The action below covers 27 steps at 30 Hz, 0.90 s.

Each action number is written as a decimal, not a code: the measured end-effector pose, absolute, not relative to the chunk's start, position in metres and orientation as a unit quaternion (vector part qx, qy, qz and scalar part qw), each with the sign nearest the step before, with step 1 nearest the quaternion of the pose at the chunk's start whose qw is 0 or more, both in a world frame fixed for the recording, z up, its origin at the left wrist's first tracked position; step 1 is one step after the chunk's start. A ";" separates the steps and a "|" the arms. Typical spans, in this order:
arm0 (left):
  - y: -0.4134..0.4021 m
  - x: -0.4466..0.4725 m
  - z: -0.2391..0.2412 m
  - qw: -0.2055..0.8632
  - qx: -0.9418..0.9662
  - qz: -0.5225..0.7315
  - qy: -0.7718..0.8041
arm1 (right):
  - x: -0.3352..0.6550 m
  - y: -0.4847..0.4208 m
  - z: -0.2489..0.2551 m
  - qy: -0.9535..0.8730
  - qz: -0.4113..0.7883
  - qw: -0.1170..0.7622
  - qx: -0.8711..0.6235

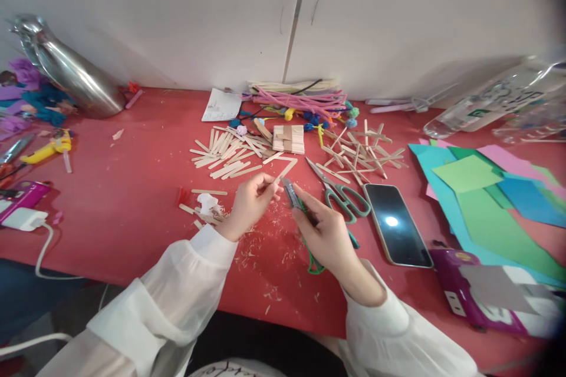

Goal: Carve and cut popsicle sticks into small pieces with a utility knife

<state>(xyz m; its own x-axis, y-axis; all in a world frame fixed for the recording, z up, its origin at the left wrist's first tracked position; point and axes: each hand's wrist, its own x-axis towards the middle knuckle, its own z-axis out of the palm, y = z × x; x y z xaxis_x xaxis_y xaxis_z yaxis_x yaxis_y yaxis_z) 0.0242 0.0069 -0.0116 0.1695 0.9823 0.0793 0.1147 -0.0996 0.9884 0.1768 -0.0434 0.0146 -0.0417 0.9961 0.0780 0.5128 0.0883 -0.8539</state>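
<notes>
the wooden stick [287, 169] has a pale tan colour, the table [145, 159] is red, the sleeves [190, 271] are white, and the glue gun [49, 149] is yellow.

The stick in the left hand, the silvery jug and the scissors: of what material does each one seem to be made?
Stick: most likely wood; pale tan and matte, with similar pale shavings nearby.
Jug: polished metal, perhaps steel; silvery with bright reflections.
Scissors: grey blades with a sheen, so metal; the grey-green handles look like plastic.
</notes>
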 end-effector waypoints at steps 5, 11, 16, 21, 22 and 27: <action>0.007 0.025 -0.011 0.474 0.594 0.450 0.468 | 0.177 -0.043 0.014 -0.646 0.332 0.363 -0.583; 0.006 0.025 -0.012 0.483 0.591 0.453 0.461 | 0.177 -0.044 0.015 -0.649 0.329 0.363 -0.583; 0.006 0.025 -0.010 0.451 0.609 0.449 0.473 | 0.176 -0.044 0.015 -0.633 0.339 0.374 -0.587; 0.003 0.025 -0.009 0.410 0.634 0.438 0.488 | 0.171 -0.046 0.014 -0.562 0.433 0.391 -0.587; 0.003 0.024 -0.010 0.403 0.638 0.436 0.490 | 0.170 -0.046 0.014 -0.547 0.446 0.395 -0.587; 0.002 0.024 -0.010 0.365 0.660 0.427 0.499 | 0.167 -0.047 0.014 -0.483 0.507 0.418 -0.579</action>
<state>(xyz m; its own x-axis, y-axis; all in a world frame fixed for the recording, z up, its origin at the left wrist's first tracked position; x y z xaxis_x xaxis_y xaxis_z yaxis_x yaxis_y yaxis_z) 0.0239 0.0023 -0.0104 0.1389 0.9700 0.1993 0.3467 -0.2361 0.9078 0.1674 -0.0468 0.0141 0.0193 0.9830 -0.1827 0.1368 -0.1836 -0.9734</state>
